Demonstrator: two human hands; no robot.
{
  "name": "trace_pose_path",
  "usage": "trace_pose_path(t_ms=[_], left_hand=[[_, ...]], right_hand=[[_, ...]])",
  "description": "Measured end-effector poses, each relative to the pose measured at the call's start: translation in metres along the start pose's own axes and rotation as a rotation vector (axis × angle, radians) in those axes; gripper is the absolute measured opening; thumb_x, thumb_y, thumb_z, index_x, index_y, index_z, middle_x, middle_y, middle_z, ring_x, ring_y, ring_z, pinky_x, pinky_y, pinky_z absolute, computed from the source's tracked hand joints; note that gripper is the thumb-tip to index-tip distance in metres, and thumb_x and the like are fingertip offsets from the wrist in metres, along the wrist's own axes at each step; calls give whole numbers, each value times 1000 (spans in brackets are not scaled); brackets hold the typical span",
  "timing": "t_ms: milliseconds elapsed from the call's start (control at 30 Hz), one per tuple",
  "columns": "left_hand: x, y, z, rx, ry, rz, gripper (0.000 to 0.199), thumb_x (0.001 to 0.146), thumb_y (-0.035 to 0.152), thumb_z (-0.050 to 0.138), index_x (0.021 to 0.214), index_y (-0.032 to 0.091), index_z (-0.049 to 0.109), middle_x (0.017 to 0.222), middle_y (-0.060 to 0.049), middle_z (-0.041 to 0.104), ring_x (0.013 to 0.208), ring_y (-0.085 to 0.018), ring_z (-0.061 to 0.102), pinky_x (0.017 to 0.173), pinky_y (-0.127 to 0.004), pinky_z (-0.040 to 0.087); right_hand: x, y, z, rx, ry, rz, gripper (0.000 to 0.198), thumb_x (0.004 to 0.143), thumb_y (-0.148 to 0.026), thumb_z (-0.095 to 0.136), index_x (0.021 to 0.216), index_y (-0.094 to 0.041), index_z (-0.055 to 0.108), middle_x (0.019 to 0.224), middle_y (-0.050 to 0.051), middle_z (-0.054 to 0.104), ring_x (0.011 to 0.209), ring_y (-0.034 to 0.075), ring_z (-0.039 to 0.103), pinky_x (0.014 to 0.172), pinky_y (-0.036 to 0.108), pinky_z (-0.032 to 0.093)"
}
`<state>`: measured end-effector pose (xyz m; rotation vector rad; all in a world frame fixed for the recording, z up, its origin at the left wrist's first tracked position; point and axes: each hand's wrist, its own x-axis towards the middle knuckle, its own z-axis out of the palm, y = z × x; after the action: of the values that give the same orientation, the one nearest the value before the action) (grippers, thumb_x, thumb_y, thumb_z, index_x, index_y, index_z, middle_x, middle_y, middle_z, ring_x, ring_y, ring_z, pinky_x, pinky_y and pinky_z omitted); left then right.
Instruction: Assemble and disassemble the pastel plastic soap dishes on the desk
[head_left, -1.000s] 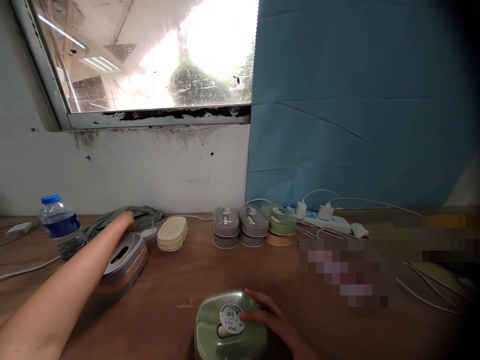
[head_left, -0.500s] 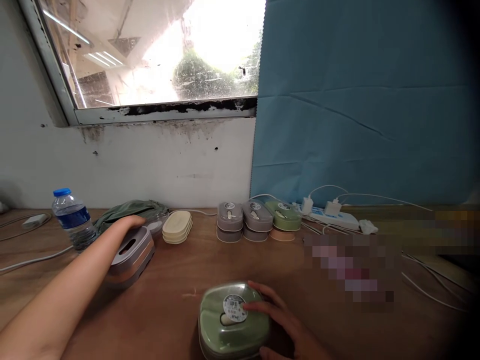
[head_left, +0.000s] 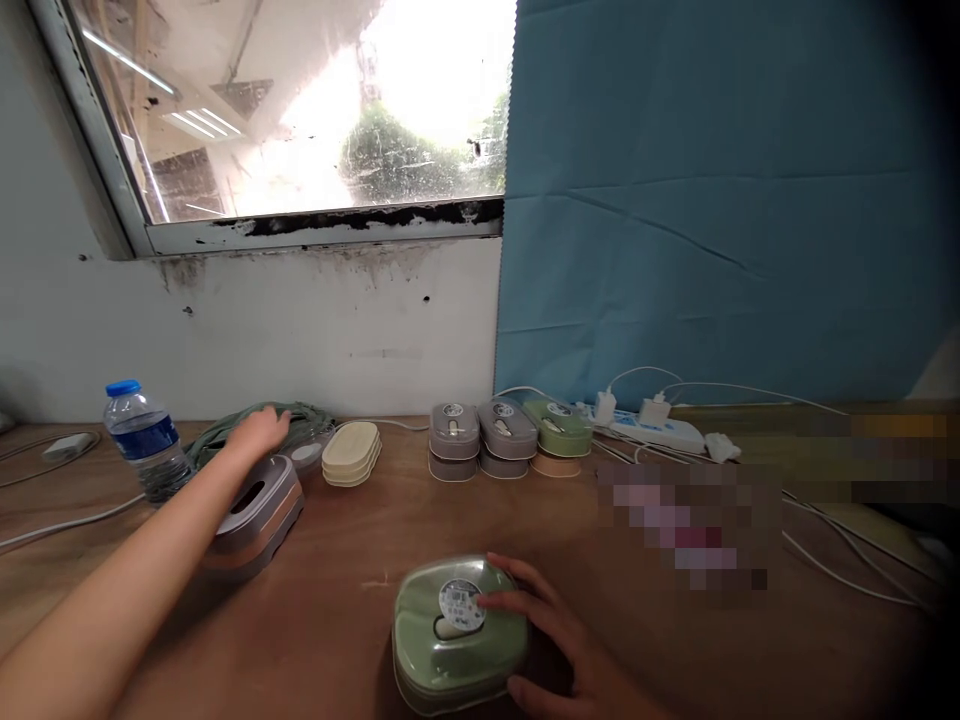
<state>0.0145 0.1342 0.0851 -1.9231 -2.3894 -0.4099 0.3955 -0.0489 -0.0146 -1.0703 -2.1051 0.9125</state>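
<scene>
My right hand (head_left: pixel 551 635) rests its fingers over the top and far edge of a green box (head_left: pixel 427 650), thumb at its near right side. The box has a clear cover, a round sticker and a beige piece in a slot on top. My left hand (head_left: pixel 257 432) is just above and behind a grey stack (head_left: pixel 274 505) with an orange band and a dark oval opening. The left fingers look slightly apart, near the dark green cloth (head_left: pixel 304 418); no held thing shows. My left forearm hides part of the stack.
A water bottle (head_left: pixel 146 445) stands at far left. Several cream lids (head_left: pixel 351 455) are piled beside a clear container (head_left: pixel 306 458). Farther back are grey boxes (head_left: pixel 454 435) and a green-topped box (head_left: pixel 559 432). A power strip (head_left: pixel 652 432) with cables lies right; a nearby patch is pixelated.
My left hand has come up off the grey stack and moved slightly back toward the cloth. My right hand stays on the green box. The whole view has shifted a little.
</scene>
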Motion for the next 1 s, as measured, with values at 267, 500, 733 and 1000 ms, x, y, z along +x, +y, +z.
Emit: trace_pose_path(t_ms=[267, 500, 733, 1000], left_hand=[[-158, 123, -9, -172, -312, 681, 50, 68, 55, 48, 106, 22, 49, 104, -6, 55, 95, -23, 51, 78, -30, 40], [-202, 132, 22, -177, -446, 856, 70, 45, 45, 68, 107, 23, 46, 103, -6, 51, 90, -25, 50, 76, -32, 41], [-182, 128, 3, -327, -641, 734, 60, 51, 43, 67, 107, 27, 49, 102, -2, 54, 96, -22, 49, 76, -27, 41], [-133, 114, 13, -550, -644, 525, 20, 75, 29, 38, 81, 15, 52, 69, -3, 58, 63, -16, 58, 57, -26, 45]], right_hand=[[-2, 3, 2, 23, 42, -37, 44, 71, -34, 59, 113, -27, 51, 134, 8, 31, 123, 26, 29, 99, 39, 28], [-4, 3, 2, 51, 115, -41, 43, 73, -35, 58, 114, -28, 49, 132, 7, 34, 122, 24, 31, 100, 38, 28], [0, 12, 5, 227, 206, 1, 48, 75, -33, 56, 120, -26, 42, 130, 9, 37, 118, 23, 38, 96, 38, 35], [6, 29, 8, 572, 307, 211, 53, 69, -42, 60, 116, -23, 42, 121, 10, 47, 111, 22, 45, 94, 38, 37]])
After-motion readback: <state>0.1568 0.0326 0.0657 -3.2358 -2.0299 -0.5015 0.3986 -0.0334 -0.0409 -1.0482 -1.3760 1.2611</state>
